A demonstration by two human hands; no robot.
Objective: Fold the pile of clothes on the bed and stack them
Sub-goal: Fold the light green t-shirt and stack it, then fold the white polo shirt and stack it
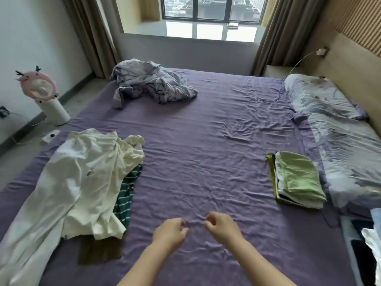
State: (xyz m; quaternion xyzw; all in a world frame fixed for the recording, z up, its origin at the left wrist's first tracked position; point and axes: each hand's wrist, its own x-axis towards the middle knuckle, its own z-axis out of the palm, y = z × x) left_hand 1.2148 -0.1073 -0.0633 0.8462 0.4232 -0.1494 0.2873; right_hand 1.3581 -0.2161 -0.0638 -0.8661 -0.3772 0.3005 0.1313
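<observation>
Both hands over the near middle of the bed [206, 131], purple sheet, wrinkled. Left hand [170, 231] fingers loosely curled, holding nothing. Right hand [221, 225] same, fingers loosely curled, nothing in it; fingertips of the two hands near each other, not touching. Whether either one touches the sheet, cannot tell.

Unfolded pile [82, 182] at left side of bed: white garments on top, green striped piece [125, 195] poking out under the right edge, brown piece [99, 251] under the near edge. Folded stack [296, 179] at right side of bed, light green item on top, just beside the floral pillows [323, 98]. Pile and stack well apart, hands between them.

Crumpled grey-lilac duvet [150, 83] at far left of bed. Pink fan [39, 87] on floor at left. Window [210, 9] at far end, curtains either side.
</observation>
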